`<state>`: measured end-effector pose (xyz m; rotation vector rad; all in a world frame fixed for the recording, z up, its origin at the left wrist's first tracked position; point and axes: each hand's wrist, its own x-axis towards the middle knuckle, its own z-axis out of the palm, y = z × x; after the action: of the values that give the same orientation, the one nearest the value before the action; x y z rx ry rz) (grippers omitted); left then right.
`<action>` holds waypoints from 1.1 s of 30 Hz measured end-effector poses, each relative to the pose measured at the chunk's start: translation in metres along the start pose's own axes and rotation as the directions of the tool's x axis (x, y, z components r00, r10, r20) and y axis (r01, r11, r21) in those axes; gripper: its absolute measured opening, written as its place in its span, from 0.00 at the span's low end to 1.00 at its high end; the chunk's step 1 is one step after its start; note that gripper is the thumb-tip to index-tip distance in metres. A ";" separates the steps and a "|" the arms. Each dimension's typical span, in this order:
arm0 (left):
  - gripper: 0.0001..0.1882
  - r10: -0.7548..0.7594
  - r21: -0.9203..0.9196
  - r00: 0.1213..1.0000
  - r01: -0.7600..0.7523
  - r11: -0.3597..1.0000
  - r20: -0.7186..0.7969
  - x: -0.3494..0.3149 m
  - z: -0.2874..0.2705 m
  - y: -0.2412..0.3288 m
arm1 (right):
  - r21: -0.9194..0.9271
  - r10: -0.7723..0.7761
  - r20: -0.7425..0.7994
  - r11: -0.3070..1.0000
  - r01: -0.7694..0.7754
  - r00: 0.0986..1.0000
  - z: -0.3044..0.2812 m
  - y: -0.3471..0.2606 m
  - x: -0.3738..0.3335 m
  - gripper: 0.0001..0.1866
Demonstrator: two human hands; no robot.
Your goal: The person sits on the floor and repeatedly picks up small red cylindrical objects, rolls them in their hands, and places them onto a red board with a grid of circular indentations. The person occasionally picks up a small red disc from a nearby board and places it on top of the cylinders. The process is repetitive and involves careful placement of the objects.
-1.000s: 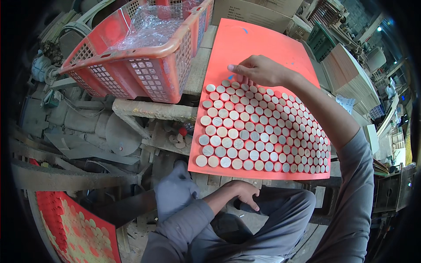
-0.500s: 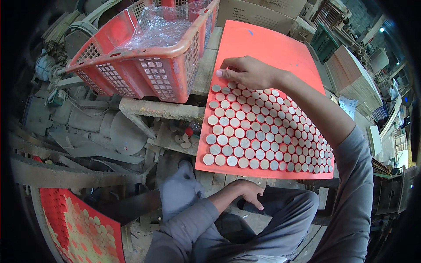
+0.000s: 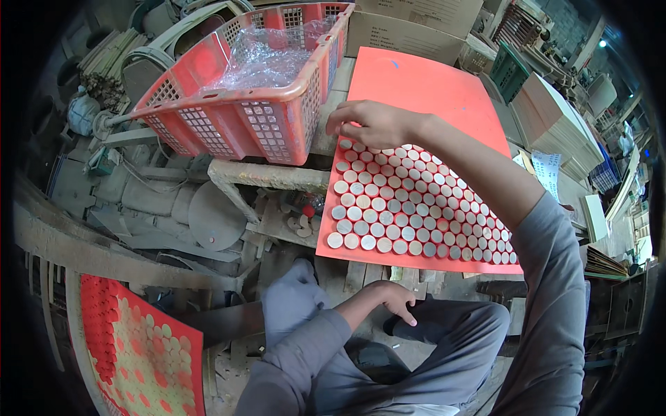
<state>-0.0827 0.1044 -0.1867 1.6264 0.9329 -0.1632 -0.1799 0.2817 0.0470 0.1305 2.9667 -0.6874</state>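
Note:
An orange sheet (image 3: 423,90) lies on the bench, its near half covered by rows of several small round wooden discs (image 3: 409,208). My right hand (image 3: 371,123) reaches across to the far left corner of the disc rows, fingers pinched together at a disc there. My left hand (image 3: 394,299) rests on my lap below the bench edge, fingers loosely curled, holding nothing that I can see.
A red plastic basket (image 3: 229,111) with clear plastic wrap inside stands left of the sheet. Cardboard boxes (image 3: 409,28) sit behind. A second orange sheet with discs (image 3: 142,353) lies low at the left. Metal machine parts (image 3: 159,201) fill the space under the basket.
My right hand has stayed at the top left corner of the disc rows while the view shifted slightly. My left hand remains on my lap.

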 end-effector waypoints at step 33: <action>0.49 0.056 0.021 0.996 -0.055 0.998 -0.071 0.002 -0.002 -0.004 | -0.261 -0.317 0.222 0.892 0.369 0.922 0.016 -0.024 0.016 0.08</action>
<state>-0.0846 0.1074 -0.1902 1.6826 0.9418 -0.0764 -0.1967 0.2544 0.0412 -0.4660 2.9011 -0.2477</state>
